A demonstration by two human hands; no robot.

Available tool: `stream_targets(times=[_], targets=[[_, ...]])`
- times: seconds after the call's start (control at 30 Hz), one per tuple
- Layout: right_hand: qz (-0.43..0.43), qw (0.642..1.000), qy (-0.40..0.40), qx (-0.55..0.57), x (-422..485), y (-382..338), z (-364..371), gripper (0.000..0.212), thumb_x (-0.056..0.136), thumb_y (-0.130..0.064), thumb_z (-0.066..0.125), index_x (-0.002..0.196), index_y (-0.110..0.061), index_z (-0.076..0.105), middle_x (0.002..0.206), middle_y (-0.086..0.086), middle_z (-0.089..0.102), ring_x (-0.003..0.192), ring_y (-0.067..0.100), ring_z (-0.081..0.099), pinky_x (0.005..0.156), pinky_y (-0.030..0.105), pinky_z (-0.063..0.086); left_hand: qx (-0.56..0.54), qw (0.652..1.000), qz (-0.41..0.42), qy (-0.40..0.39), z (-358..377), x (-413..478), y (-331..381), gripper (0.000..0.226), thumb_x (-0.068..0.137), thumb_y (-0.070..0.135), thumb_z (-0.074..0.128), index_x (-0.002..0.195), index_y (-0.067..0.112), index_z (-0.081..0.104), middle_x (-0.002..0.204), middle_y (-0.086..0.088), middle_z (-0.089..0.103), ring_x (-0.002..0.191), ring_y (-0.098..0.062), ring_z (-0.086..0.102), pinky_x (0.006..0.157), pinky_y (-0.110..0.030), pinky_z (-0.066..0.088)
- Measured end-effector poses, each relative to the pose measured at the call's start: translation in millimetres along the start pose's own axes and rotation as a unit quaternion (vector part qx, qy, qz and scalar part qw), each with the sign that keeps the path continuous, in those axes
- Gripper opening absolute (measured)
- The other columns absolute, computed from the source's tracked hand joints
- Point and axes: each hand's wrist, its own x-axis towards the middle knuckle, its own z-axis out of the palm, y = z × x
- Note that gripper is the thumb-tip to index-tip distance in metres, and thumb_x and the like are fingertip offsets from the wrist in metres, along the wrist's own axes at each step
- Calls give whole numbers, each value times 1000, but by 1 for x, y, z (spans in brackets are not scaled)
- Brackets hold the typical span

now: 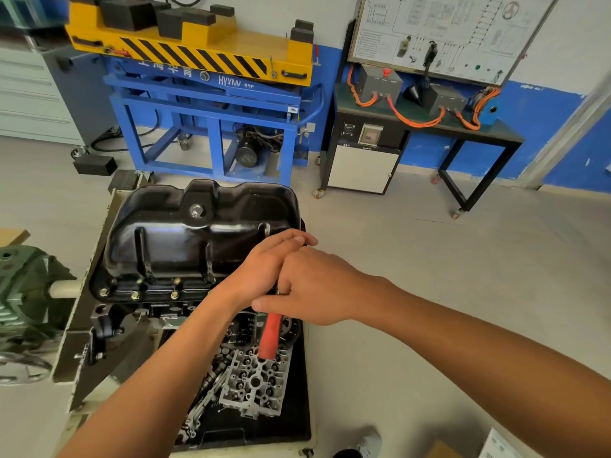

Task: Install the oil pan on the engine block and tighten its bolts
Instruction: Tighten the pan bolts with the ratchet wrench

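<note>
The glossy black oil pan (pixel 198 236) sits upside-up on the engine block (pixel 139 312), with gold bolts (pixel 135 295) along its near flange. My left hand (pixel 264 262) lies with straight fingers on the pan's right side. My right hand (pixel 317 285) crosses over the left wrist and grips the top of a tool with a red handle (pixel 271 335) that points down toward me. The tool's head and the bolt under it are hidden by my hands.
A cylinder head (pixel 254 381) and loose parts lie in the black tray (pixel 297 408) below the block. A green machine (pixel 26 292) stands at the left. A blue and yellow lift stand (pixel 205 104) and a black bench (pixel 429 127) stand behind.
</note>
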Motion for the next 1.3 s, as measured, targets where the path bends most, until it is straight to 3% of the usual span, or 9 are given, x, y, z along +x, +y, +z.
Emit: stream_targets(times=[0.07, 0.33, 0.57, 0.67, 0.87, 0.93, 1.1, 1.2, 1.3], targets=[[23, 999, -36, -5, 0, 8, -6, 47, 92, -46, 66, 51, -24, 58, 45, -13, 45, 42, 4, 44, 52, 20, 34, -3, 1000, -2, 1, 0, 4, -3, 31, 106, 8, 38, 116, 2, 66, 70, 1, 54, 66, -10, 49, 63, -23, 40], [94, 981, -134, -102, -4, 43, -35, 50, 82, -55, 74, 69, -6, 73, 52, -1, 61, 42, 6, 46, 52, 24, 44, 11, 1000, -13, -16, -6, 11, -7, 32, 98, 31, 48, 117, 18, 70, 63, 14, 54, 60, -4, 47, 61, -24, 34], [87, 962, 51, -252, 6, 55, -40, 16, 86, -13, 73, 76, -20, 61, 69, -1, 50, 64, 21, 54, 57, 34, 46, 5, 996, 0, -88, -1, 10, -5, 30, 99, 34, 45, 115, 29, 70, 58, 14, 44, 53, -4, 41, 59, -14, 37], [60, 957, 114, -261, 12, 58, -33, 15, 91, -3, 58, 85, -16, 60, 83, 4, 57, 76, 26, 57, 59, 35, 41, 13, 994, 17, -106, -1, 8, -1, 31, 103, 39, 41, 94, 44, 70, 58, 8, 29, 53, -11, 27, 61, -27, 26], [30, 974, 104, -198, 0, 65, -30, 16, 94, -27, 61, 106, -16, 64, 104, -1, 63, 96, 22, 58, 75, 41, 53, -23, 997, 42, -58, -4, 6, -7, 36, 101, 39, 48, 123, 19, 67, 60, 8, 31, 54, -9, 29, 56, -21, 28], [48, 973, 88, -206, -5, 63, -33, 21, 95, -36, 60, 102, -17, 66, 95, 1, 64, 84, 23, 61, 66, 37, 52, -23, 998, 54, -21, -3, 7, -8, 35, 101, 33, 49, 125, 16, 67, 60, 6, 36, 55, -10, 32, 57, -21, 30], [51, 988, -27, -144, -13, 52, -33, 44, 92, -44, 63, 56, -19, 60, 46, -7, 48, 40, 8, 47, 43, 22, 33, 6, 998, 48, 31, 8, 9, -5, 28, 104, 27, 47, 106, 15, 72, 80, -16, 52, 68, -26, 41, 64, -37, 35], [2, 996, -86, -39, -10, 39, -21, 56, 96, -36, 61, 45, -20, 50, 37, -7, 40, 40, 8, 44, 49, 20, 31, 5, 998, 65, 22, 14, 7, -1, 28, 102, 24, 48, 100, 13, 73, 89, -14, 68, 85, -27, 61, 82, -36, 49], [-11, 998, -43, 50, -5, 29, -4, 49, 99, -28, 61, 50, -28, 57, 37, -16, 42, 46, -1, 52, 54, 16, 34, -23, 998, 56, 26, 14, 7, -1, 32, 105, 17, 45, 94, 15, 75, 89, -9, 72, 86, -21, 67, 84, -32, 54]])
